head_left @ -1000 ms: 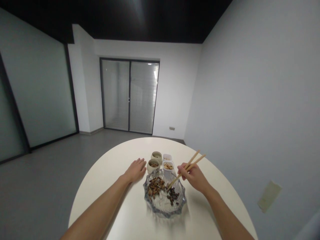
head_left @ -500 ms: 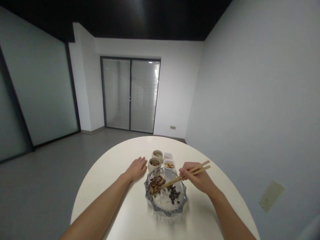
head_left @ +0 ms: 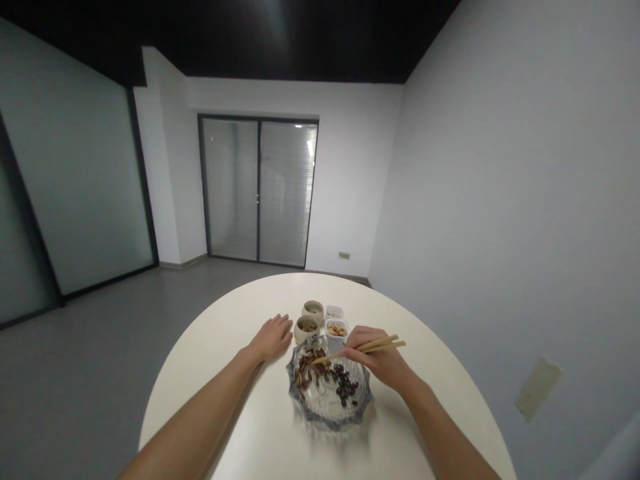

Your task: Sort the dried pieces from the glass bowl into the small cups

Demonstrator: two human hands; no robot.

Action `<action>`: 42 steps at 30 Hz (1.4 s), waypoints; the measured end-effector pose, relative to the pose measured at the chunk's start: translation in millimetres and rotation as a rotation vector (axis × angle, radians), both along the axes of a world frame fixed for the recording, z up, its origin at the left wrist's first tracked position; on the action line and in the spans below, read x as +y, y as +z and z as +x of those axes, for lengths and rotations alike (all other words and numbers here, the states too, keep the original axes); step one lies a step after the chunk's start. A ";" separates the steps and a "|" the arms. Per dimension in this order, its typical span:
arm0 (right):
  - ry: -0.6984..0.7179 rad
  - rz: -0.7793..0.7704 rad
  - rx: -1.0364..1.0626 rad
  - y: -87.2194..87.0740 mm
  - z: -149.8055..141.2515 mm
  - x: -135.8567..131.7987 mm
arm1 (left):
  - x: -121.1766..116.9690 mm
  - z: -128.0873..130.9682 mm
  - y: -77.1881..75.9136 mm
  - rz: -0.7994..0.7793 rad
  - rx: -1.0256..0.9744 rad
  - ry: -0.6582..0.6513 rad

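Observation:
My right hand [head_left: 375, 360] grips a pair of wooden chopsticks [head_left: 357, 351] over a scalloped glass dish [head_left: 327, 417]. Their tips reach left to a pile of striped seeds [head_left: 303, 373] at the dish's far-left side. Dark beans [head_left: 346, 390] lie in the dish's right half. My left hand [head_left: 273, 339] rests flat on the round white table [head_left: 240, 333], fingers stretched out, just left of a small round cup [head_left: 306, 328] and holding nothing.
Behind the dish stand two round cups, the farther one [head_left: 313, 310], and two small white square cups [head_left: 337, 329] [head_left: 334, 311] with nuts or seeds. The table's curved edge runs close behind them. A grey wall rises to the right; glass doors stand across the bare floor.
My right hand has shifted left and lowered the chopsticks to a flatter angle. Their tips went from the dish's middle to the seeds at its far left. My left hand stayed put.

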State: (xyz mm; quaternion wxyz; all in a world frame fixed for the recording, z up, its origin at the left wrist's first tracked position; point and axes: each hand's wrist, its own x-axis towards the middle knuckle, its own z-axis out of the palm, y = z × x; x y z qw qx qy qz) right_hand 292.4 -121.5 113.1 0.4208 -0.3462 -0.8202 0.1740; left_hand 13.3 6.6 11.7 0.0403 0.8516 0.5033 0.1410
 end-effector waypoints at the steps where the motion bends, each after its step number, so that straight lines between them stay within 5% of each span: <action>1: -0.018 0.002 0.020 -1.0 2.6 1.7 | 0.5 -0.1 -0.4 0.000 -0.001 -0.002; 8: -0.103 -0.053 0.184 -4.6 18.7 8.4 | 2.0 -0.5 -2.4 0.005 -0.003 -0.008; 29: -0.057 -0.118 0.111 -10.6 6.7 6.7 | 2.5 -1.4 -2.5 0.003 -0.003 -0.006; 42: -0.154 -0.208 0.234 -10.8 6.8 6.7 | -1.5 -0.3 1.3 -0.007 -0.004 -0.005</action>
